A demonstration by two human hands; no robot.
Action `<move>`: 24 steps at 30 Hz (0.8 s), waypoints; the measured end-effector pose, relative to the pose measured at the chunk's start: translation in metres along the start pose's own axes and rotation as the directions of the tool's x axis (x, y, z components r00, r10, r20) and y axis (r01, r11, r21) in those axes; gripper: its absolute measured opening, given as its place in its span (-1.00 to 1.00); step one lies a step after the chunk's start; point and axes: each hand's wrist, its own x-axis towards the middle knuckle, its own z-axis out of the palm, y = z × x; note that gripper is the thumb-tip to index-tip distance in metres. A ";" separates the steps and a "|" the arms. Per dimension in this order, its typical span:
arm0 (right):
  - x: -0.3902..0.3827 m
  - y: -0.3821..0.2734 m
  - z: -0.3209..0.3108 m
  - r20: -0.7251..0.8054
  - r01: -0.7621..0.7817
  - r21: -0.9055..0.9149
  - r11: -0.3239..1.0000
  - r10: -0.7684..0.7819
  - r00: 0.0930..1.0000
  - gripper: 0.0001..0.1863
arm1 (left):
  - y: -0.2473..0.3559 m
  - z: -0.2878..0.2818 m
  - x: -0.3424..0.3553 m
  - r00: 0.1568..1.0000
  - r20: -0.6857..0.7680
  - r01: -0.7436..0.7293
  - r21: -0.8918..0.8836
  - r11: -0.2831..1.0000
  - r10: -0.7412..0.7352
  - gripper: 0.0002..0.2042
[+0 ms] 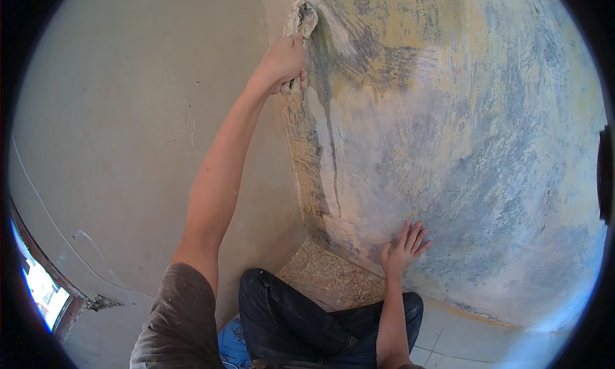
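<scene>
- Overhead, looking down into a room corner: a plain grey-beige wall (128, 113) on the left meets a scraped wall (461, 125) on the right, mottled w/ blue, yellow & white patches; the streaks likely come from scraping.
- Person's legs in dark trousers (307, 318) fill the bottom centre, apparently crouched or seated close to the corner, prob. to reach both high & low.
- Left arm stretches up along the corner; left hand (282, 63) is closed in a fist around the handle of a scraper (305, 20), blade pressed to the scraped wall near the top of the corner line.
- Right hand (403, 246) lies flat w/ fingers spread on the lower part of the scraped wall, holding nothing, seemingly bracing the body.
- Speckled floor (327, 276) shows in the corner; paler tiles (461, 340) to the right.
- Hard to make out: scraper blade is caked & blurred, its edge unclear; a blue object (232, 346) under the legs is mostly hidden; a bright opening (41, 286) at lower left is cut off by the lens rim.
</scene>
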 end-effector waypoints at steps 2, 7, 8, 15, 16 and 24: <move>-0.002 0.001 0.002 -0.010 0.007 -0.003 1.000 -0.008 1.000 -0.20 | 0.009 -0.006 0.004 1.000 0.019 0.004 0.044 0.999 -0.004 -0.53; 0.000 -0.004 -0.001 0.006 -0.005 0.003 1.000 0.005 1.000 -0.23 | 0.014 -0.036 0.058 0.997 -0.065 -0.021 0.143 0.990 0.031 -0.53; -0.002 -0.002 0.001 -0.006 0.004 0.000 1.000 -0.004 1.000 -0.24 | 0.017 -0.040 0.058 0.996 -0.079 -0.029 0.090 0.996 0.036 -0.51; -0.003 0.001 -0.001 0.007 -0.012 -0.010 1.000 0.012 1.000 -0.25 | -0.007 -0.024 0.016 0.999 -0.047 0.019 0.025 1.000 -0.018 -0.63; -0.002 0.001 -0.001 0.006 -0.013 -0.008 1.000 0.013 1.000 -0.25 | -0.008 -0.021 0.011 0.999 -0.048 0.019 0.027 0.999 -0.017 -0.63; 0.002 -0.002 -0.002 -0.024 0.024 0.004 1.000 -0.024 0.999 -0.16 | 0.000 -0.004 -0.031 0.997 0.015 0.073 0.013 0.997 -0.073 -0.54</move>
